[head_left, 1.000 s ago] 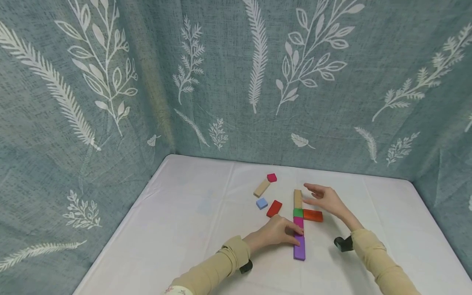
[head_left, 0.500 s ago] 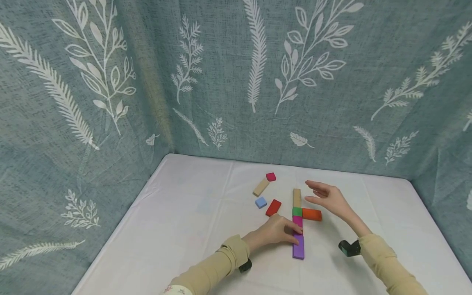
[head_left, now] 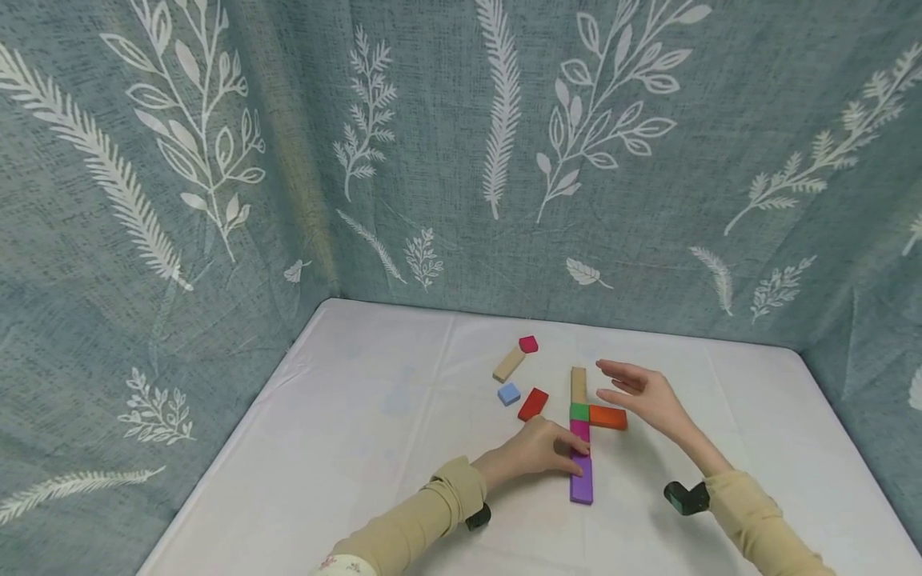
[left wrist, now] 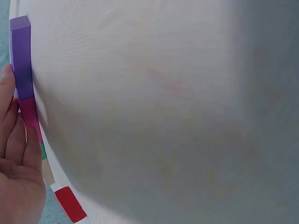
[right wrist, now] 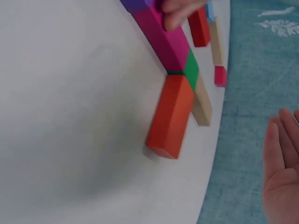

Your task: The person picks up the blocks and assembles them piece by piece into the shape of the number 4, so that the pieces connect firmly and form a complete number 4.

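Note:
In the head view several blocks form a line: a tan block point(head_left: 579, 386), a green block point(head_left: 579, 412), a magenta block point(head_left: 579, 430) and a purple block point(head_left: 581, 486) nearest the person. An orange block point(head_left: 608, 417) juts right from the green one. My left hand point(head_left: 536, 448) touches the line where magenta meets purple, thumb and index finger apart. Its fingers lie along these blocks in the left wrist view. Right of the tan block hovers my right hand point(head_left: 644, 398), holding nothing; its fingers point(right wrist: 274, 151) look extended in the right wrist view.
Left of the line lie a red block point(head_left: 533, 405), a light blue block point(head_left: 508, 394), another tan block point(head_left: 509, 364) and a small crimson block point(head_left: 529, 344). A white cloth point(head_left: 360, 384) covers the table. Patterned teal curtains point(head_left: 446, 160) enclose its back and sides.
My right hand has drawn back slightly to the right, away from the tan block in the line. The left hand stays on the magenta and purple blocks, which keep their places.

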A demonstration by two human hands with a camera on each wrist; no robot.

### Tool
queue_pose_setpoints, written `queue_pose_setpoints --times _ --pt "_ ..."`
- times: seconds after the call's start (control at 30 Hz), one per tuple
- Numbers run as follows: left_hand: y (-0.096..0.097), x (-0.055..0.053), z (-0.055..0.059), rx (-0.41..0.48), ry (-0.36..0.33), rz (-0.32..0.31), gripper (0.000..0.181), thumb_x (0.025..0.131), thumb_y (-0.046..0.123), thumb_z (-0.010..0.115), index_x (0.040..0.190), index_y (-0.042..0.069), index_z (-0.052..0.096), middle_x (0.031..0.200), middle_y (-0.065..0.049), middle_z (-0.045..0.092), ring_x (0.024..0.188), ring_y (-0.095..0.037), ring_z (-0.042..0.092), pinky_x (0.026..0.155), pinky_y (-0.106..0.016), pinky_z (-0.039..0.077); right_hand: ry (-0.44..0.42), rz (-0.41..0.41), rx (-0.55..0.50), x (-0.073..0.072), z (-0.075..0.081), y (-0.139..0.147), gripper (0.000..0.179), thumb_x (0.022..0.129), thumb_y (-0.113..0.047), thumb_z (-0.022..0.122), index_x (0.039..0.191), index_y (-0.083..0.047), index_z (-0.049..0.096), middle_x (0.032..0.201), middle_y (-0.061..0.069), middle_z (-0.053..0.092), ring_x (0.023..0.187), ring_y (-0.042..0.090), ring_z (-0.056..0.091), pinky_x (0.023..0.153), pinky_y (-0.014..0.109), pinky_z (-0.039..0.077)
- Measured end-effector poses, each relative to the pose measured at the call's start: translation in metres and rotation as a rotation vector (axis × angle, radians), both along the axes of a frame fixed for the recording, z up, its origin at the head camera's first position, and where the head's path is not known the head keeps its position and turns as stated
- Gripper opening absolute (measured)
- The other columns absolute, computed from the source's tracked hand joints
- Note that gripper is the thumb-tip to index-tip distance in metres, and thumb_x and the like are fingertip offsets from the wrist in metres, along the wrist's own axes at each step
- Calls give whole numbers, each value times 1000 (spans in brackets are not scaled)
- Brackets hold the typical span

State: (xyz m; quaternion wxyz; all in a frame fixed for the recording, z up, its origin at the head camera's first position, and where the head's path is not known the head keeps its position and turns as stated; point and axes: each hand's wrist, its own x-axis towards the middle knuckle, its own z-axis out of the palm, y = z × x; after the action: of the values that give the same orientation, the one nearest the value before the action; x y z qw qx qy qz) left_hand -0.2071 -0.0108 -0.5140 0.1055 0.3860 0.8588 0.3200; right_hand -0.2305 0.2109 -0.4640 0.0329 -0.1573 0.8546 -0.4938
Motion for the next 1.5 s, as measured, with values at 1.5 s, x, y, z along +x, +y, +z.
queue_pose_setpoints --times 1.5 --pt "-1 -2 -2 -11 95 -42 28 79 29 77 104 19 75 99 10 74 94 6 62 80 -5 42 170 12 112 29 -61 -21 32 80 0 72 112 2 67 112 20 68 101 34 66 82 33 56"
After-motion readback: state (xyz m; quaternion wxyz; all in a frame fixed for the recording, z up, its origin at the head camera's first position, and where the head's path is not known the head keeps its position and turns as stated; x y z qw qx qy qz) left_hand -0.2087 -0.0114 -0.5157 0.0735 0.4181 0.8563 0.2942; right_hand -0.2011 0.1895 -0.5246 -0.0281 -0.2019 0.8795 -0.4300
